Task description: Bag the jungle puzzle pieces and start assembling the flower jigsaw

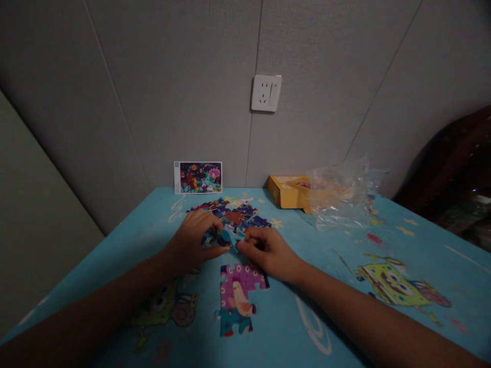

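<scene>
My left hand point(197, 236) is closed, thumb and fingers pinching teal and dark jigsaw puzzle pieces point(227, 237). Opposite it, my right hand point(272, 253) pinches the right side of the same small group of pieces. Whether these pieces are joined is hard to see in the dim light. Just below the hands, a joined puzzle section point(230, 294) lies flat on the table, pink and purple above and teal below, with a notch at its right. Behind the hands spreads a heap of loose puzzle pieces point(236, 217), mostly dark blue and red, partly hidden by my left hand.
A picture card point(201, 178) leans on the wall at the back of the blue cartoon-printed tablecloth point(326, 266). To its right are a yellow box point(293, 197) and a crumpled clear plastic bag point(341, 199). A wall socket point(266, 93) sits above.
</scene>
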The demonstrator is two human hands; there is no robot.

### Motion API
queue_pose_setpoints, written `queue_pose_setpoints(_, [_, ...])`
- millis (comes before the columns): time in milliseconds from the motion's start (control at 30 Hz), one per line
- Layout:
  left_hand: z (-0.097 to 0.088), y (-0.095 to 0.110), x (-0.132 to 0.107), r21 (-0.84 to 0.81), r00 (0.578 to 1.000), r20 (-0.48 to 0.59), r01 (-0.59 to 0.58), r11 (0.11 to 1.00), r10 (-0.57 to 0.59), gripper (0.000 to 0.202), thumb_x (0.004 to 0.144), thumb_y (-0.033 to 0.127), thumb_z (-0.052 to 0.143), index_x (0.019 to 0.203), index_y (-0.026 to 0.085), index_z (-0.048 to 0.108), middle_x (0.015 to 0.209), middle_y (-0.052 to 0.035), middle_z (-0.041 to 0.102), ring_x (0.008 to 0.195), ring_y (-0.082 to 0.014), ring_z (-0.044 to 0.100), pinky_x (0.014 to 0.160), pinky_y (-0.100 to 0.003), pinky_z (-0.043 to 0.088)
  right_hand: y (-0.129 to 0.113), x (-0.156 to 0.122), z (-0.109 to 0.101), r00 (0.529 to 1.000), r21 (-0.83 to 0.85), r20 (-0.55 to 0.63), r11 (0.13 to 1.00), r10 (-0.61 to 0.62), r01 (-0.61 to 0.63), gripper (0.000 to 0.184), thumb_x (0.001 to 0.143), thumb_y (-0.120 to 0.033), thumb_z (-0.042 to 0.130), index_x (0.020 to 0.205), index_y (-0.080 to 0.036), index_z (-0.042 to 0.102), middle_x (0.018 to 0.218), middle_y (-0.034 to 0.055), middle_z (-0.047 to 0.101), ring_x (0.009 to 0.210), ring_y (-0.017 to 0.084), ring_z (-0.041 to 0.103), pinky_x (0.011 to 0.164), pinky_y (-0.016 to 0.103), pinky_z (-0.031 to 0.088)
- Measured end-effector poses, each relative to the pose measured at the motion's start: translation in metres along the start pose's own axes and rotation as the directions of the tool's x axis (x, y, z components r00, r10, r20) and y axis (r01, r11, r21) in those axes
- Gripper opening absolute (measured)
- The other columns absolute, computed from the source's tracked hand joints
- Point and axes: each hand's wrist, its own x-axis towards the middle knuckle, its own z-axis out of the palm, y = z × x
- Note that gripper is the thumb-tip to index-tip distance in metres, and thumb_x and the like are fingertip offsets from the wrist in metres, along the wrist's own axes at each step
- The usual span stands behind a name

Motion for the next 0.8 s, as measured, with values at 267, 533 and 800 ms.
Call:
queue_pose_setpoints(267, [0.002, -0.001, 0.000, -0.019, 0.999, 0.047, -0.014, 1.000, 0.015, 0.047, 0.075, 0.063, 0.066, 0.080, 0.019, 0.053, 0.086, -0.0033, 0.062, 0.086, -0.0208, 0.054, 0.078, -0.035, 0.039, -0.003, -0.001, 0.000, 0.999, -0.097, -0.047, 0.995, -0.006, 0.002, 0.027, 0.087, -0.038, 0.054, 0.069, -0.018, 0.054, 0.053, -0.0039, 0.048, 0.049, 0.009, 0.042, 0.048, 0.022, 0.028])
queue_pose_setpoints(533, [-0.007, -0.039, 0.002, 0.091, 0.933, -0.173, 0.335, 0.938, -0.317, 0.028, 0.085, 0.045, 0.058, 0.094, 0.018, 0.063, 0.094, -0.0071, 0.066, 0.092, -0.0235, 0.056, 0.087, -0.039, 0.042, 0.039, 0.021, -0.048, 0.888, -0.181, -0.457, 0.972, 0.052, -0.150, 0.027, 0.082, -0.041, 0.051, 0.065, -0.020, 0.049, 0.053, -0.0022, 0.050, 0.051, 0.013, 0.045, 0.051, 0.025, 0.031])
queue_pose_setpoints(800, [-0.019, -0.081, -0.005, -0.110, 0.547, -0.178, 0.815, 0.569, -0.818, 0.039, 0.082, 0.043, 0.056, 0.101, 0.010, 0.065, 0.083, 0.0004, 0.062, 0.078, -0.0151, 0.055, 0.071, -0.025, 0.043, 0.063, 0.033, -0.070, 0.812, -0.138, -0.560, 0.948, 0.164, -0.286, 0.024, 0.081, -0.032, 0.052, 0.061, -0.019, 0.051, 0.053, -0.0022, 0.052, 0.053, 0.013, 0.048, 0.055, 0.025, 0.034])
